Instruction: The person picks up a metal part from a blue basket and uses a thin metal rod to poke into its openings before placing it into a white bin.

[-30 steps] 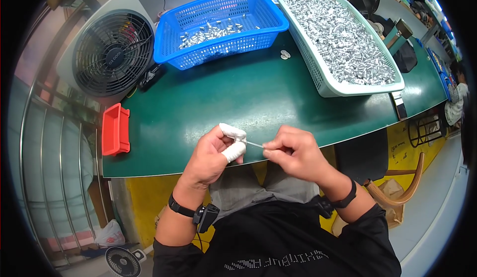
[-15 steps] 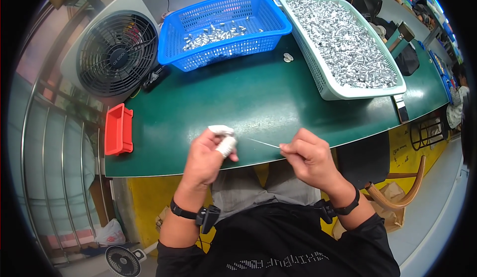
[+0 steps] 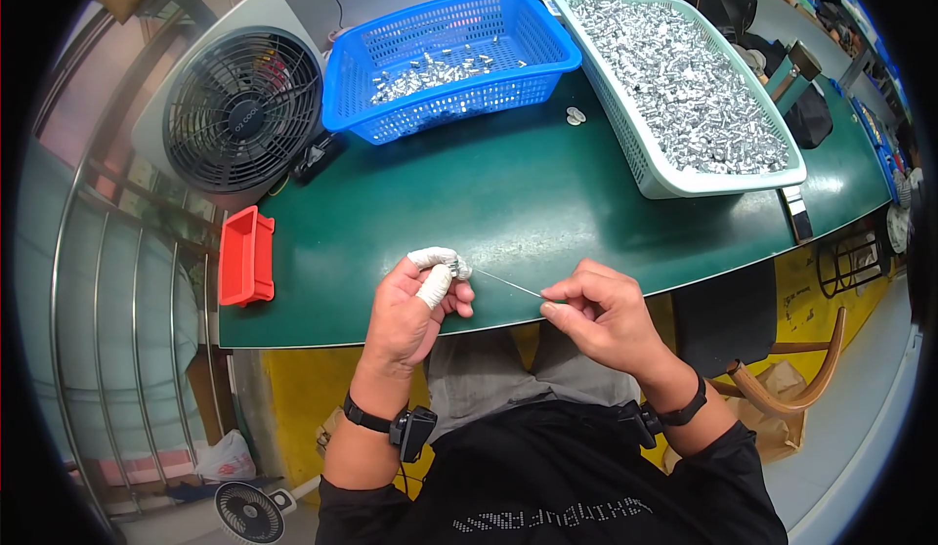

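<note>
A small metal piece (image 3: 461, 271) is pinched between the taped fingertips (image 3: 436, 285) of the left hand (image 3: 415, 311), just above the near edge of the desk (image 3: 508, 203); the grip is closed on it, thumb and forefinger pressed together. A thin wire (image 3: 506, 283) runs from that piece to the right hand (image 3: 601, 315), whose thumb and forefinger are closed on its far end; the wire is held nearly straight between the two hands (whether it enters the piece cannot be told).

The wire is judged light, springy and easily bent, so it is best taken close to its tip; the piece is judged small, hard and slippery, hence perhaps the tape.

Beyond the hands on the desk, a blue basket (image 3: 449, 52) is partly filled with like metal parts; right of it a pale basket (image 3: 674, 184) is heaped with them. Left of the blue basket a fan (image 3: 239, 110) stands; a red tray (image 3: 244, 255) is set at the desk's left edge.
</note>
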A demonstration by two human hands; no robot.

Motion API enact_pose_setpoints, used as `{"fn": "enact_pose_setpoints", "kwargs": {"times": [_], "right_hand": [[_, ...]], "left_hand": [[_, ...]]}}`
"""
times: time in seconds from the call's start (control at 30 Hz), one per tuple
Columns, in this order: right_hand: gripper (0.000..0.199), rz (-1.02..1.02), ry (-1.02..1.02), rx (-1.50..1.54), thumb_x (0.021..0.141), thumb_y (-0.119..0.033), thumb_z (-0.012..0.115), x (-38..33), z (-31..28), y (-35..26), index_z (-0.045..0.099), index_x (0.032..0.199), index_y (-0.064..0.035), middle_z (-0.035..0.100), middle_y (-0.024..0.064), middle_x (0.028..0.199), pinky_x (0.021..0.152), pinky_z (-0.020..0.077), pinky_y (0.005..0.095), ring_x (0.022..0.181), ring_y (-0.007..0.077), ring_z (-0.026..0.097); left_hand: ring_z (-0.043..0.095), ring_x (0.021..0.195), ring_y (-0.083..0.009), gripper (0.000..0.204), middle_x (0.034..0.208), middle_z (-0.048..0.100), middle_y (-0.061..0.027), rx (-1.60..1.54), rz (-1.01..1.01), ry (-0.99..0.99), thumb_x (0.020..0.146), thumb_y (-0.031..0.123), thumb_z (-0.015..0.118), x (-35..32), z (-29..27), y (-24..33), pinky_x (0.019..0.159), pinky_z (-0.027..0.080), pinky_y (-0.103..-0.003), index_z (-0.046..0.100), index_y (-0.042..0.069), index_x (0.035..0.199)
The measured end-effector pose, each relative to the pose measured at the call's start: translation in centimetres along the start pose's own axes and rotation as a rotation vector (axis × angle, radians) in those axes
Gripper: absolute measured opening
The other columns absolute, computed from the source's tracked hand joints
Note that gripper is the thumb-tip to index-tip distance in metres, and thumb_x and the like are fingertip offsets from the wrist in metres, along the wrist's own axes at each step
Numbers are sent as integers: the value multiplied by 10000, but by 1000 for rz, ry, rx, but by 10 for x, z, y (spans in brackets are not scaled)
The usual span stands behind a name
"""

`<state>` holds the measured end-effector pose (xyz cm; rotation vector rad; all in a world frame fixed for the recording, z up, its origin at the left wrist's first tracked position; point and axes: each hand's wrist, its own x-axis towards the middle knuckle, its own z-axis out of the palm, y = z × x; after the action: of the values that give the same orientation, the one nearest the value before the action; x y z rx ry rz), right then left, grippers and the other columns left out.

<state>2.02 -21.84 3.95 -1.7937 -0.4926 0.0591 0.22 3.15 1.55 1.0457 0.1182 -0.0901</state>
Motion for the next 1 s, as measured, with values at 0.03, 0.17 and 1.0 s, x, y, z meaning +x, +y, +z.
{"fn": "enact_pose_setpoints", "kwargs": {"times": [0.03, 0.17, 1.0], "right_hand": [[103, -21, -5, 10, 812, 12, 737, 1, 2, 0, 728, 913, -3, 548, 5, 730, 534, 372, 219, 597, 56, 476], [101, -20, -16, 46, 816, 7, 738, 5, 9, -1, 726, 916, 2, 548, 7, 733, 534, 375, 220, 604, 55, 486], [85, 38, -49, 87, 834, -11, 739, 7, 13, 1, 721, 915, 8, 563, 9, 758, 548, 390, 217, 623, 47, 499]], "left_hand": [[636, 818, -190, 164, 1027, 649, -115, -23, -7, -25, 1009, 65, 525, 0, -1, 0, 684, 553, -321, 594, 8, 1147], [642, 823, -194, 189, 1030, 653, -118, -15, -30, -34, 1034, 107, 487, 0, -2, 1, 681, 553, -323, 601, 2, 1143], [657, 786, -192, 228, 1004, 675, -132, -11, -75, -66, 1028, 132, 516, 0, -5, 1, 661, 554, -313, 599, -36, 1159]]}}
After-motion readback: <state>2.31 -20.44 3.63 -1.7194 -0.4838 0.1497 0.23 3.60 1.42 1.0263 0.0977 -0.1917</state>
